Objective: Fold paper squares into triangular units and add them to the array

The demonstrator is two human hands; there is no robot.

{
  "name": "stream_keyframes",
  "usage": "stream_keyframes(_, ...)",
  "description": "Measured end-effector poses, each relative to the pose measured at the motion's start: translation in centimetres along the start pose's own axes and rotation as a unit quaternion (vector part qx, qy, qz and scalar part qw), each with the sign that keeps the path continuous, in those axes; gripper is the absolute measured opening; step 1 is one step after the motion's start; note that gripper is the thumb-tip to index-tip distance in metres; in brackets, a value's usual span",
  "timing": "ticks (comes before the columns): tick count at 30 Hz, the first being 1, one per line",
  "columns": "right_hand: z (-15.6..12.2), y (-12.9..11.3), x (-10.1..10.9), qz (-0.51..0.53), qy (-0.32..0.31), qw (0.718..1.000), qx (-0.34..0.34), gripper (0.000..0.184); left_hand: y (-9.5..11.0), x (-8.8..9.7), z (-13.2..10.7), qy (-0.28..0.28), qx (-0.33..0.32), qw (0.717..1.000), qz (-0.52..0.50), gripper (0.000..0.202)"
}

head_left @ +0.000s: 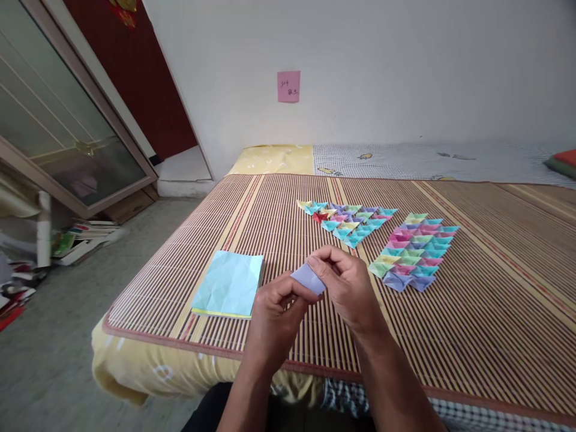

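Note:
Both of my hands hold a small folded piece of lavender paper [308, 279] above the striped bamboo mat [472, 312]. My left hand [274, 315] pinches its lower left edge with curled fingers. My right hand [346, 285] grips its right side between thumb and fingers. A stack of square paper sheets [228, 284], light blue on top, lies on the mat just left of my hands.
Two flat groups of several folded coloured paper pieces lie farther back: one [348, 220] in the middle, one [416, 251] to the right. A pink note [288, 86] sticks on the white wall. Books [85, 237] lie on the floor at left, beside a glass door [58, 126].

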State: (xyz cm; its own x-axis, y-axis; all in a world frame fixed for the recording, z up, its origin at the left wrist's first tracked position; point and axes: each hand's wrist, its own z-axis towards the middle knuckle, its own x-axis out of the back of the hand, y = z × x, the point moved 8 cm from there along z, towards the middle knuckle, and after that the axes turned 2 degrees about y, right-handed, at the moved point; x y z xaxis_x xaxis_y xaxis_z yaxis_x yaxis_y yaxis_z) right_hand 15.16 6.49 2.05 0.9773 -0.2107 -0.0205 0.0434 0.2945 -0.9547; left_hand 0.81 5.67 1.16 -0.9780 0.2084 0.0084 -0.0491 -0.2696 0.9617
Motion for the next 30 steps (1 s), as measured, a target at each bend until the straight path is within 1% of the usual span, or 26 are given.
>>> stream_keyframes(2,0.0,-0.2,0.2,-0.002,0.010,1.000,0.002,0.020,-0.5,-0.2,-0.1,-0.002,0.024,0.999,-0.037,0.019)
stream_keyframes(5,0.1,-0.4,0.5,-0.003,0.022,1.000,0.007,0.020,-1.4,-0.7,-0.3,0.000,0.072,0.988,-0.135,0.020)
stream_keyframes(7,0.2,-0.4,0.6,-0.001,0.020,1.000,0.008,0.020,-1.6,-0.7,-0.3,0.012,0.077,0.981,-0.177,0.023)
stream_keyframes(9,0.3,-0.3,0.5,0.003,0.002,1.000,0.002,0.020,-1.4,-0.7,-0.2,0.019,0.064,0.979,-0.193,0.024)
stream_keyframes(12,0.3,0.0,0.2,0.020,-0.028,0.999,-0.009,0.020,-0.9,-0.6,0.0,0.011,0.043,0.980,-0.192,0.032)
stream_keyframes(16,0.1,0.2,-0.1,0.033,-0.039,0.999,-0.014,0.019,-0.7,-0.5,0.1,-0.004,0.034,0.988,-0.153,0.016)
stream_keyframes(20,0.1,0.0,0.0,0.025,-0.030,0.999,-0.004,0.012,-1.0,0.3,0.2,0.019,0.039,0.989,-0.144,0.011)
stream_keyframes(23,0.0,-0.7,0.4,0.003,-0.034,0.999,0.024,0.022,-1.1,1.1,0.3,0.051,0.034,0.989,-0.136,0.012)
stream_keyframes(28,-0.5,-2.2,-0.5,-0.029,-0.137,0.987,0.080,0.034,-1.0,2.3,0.3,0.095,0.020,0.986,-0.132,0.016)
stream_keyframes(30,-0.6,-2.3,-0.8,-0.033,-0.150,0.984,0.086,0.035,-1.1,2.6,0.3,0.100,0.020,0.986,-0.133,0.017)
